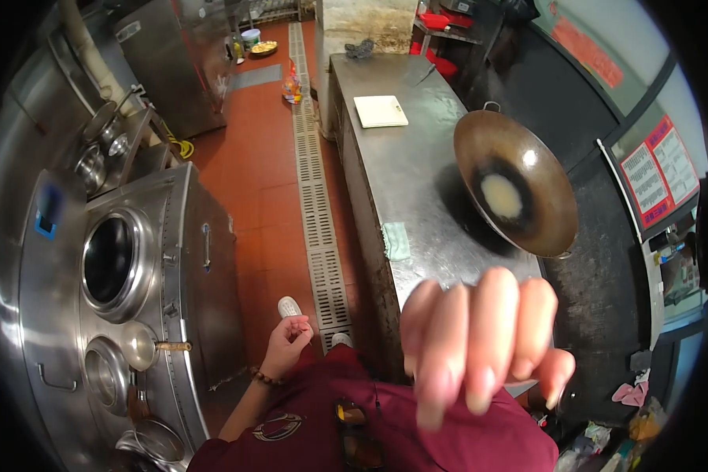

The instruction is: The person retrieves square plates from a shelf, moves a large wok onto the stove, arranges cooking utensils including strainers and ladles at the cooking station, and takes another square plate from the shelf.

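Note:
My right hand (484, 346) is raised close to the camera, its bent fingers hanging downward and slightly apart, with nothing visible in them. Behind it stretches a steel counter (417, 185). A large brown wok (539, 169) sits tilted on the counter, with a pale patch at the bottom of its dark centre. My left hand (289, 346) hangs low beside my dark red shirt, fingers loosely curled and the thumb a little apart, apparently holding nothing. Nearer the counter's left edge lie a pale green cloth (396, 241) and a flat white square object (381, 112).
A steel stove (177, 259) with round burner openings stands at left, a ladle (140, 346) resting on it. A drain grate (316, 212) runs along the red floor (263, 197). Further back are a bright plastic bag (292, 88) and a steel cabinet (177, 71).

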Demonstrator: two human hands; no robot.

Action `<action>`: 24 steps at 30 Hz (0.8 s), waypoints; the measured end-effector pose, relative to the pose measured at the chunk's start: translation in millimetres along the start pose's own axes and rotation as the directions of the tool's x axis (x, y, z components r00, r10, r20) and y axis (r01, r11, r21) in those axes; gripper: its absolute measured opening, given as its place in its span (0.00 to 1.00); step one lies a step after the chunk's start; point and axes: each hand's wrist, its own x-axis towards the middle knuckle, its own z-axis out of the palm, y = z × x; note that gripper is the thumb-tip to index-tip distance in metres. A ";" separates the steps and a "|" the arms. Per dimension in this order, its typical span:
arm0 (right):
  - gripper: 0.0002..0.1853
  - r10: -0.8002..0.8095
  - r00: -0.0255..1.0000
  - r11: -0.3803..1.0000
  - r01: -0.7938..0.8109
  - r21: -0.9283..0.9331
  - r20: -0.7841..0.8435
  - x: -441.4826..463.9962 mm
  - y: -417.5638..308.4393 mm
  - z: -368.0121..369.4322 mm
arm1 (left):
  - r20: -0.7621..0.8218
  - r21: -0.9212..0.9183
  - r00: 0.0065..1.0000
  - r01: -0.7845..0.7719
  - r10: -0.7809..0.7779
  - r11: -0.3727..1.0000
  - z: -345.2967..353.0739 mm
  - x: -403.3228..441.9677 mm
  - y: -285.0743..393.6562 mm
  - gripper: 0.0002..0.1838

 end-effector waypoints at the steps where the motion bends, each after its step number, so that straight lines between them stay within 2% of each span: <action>1: 0.11 -0.041 0.999 0.999 0.041 0.007 0.007 8.9 3.5 6.5 | 0.022 0.024 0.999 -0.036 0.036 0.999 1.0 5.0 12.4 0.17; 4: 0.12 0.113 0.987 0.990 -0.101 0.099 -0.115 28.1 4.4 26.5 | 0.023 0.148 0.997 -0.073 0.070 0.986 -6.8 29.1 25.8 0.17; 6: 0.12 0.145 0.978 0.989 -0.138 0.055 -0.147 32.6 10.2 24.1 | 0.064 0.054 0.998 0.012 -0.015 0.998 -14.4 48.9 37.0 0.17; 7: 0.10 0.106 0.986 0.992 -0.113 -0.050 -0.130 32.9 14.0 17.1 | 0.087 0.010 0.995 0.051 -0.052 0.999 -18.7 61.1 42.7 0.17; 8: 0.11 0.000 0.972 0.965 -0.061 -0.254 -0.235 30.8 25.0 23.8 | 0.093 0.033 0.995 0.040 -0.043 0.999 -24.2 71.2 46.9 0.18; 10: 0.13 -0.213 0.878 0.764 -0.123 -0.633 -0.428 29.1 47.6 37.6 | 0.102 0.070 0.995 0.005 -0.012 0.998 -34.3 95.9 55.8 0.18; 14: 0.14 -0.205 0.959 0.960 0.159 -0.230 -0.194 68.9 95.0 -4.6 | 0.144 0.065 0.989 0.008 -0.017 0.998 -62.3 133.6 69.0 0.18; 16: 0.13 -0.158 0.985 0.987 0.157 -0.020 -0.065 92.4 120.2 -18.8 | 0.166 0.102 0.986 -0.009 -0.008 0.995 -76.9 148.8 85.4 0.18; 17: 0.13 -0.100 0.995 0.993 0.100 0.056 0.000 103.4 132.9 -24.2 | 0.178 0.121 0.984 -0.015 -0.006 0.993 -84.0 156.0 91.9 0.19; 19: 0.14 -0.080 0.993 0.988 0.067 0.140 0.087 121.7 160.2 -33.0 | 0.201 0.105 0.979 -0.044 0.022 0.993 -101.1 172.8 94.8 0.18; 21: 0.14 -0.146 0.982 0.978 0.126 0.164 0.118 135.9 189.5 -42.2 | 0.226 0.084 0.973 -0.055 0.035 0.995 -118.5 188.1 96.5 0.18; 24: 0.15 -0.153 0.977 0.974 0.123 0.191 0.151 148.4 217.2 -48.6 | 0.276 0.062 0.957 -0.108 0.087 0.992 -140.0 209.8 102.2 0.18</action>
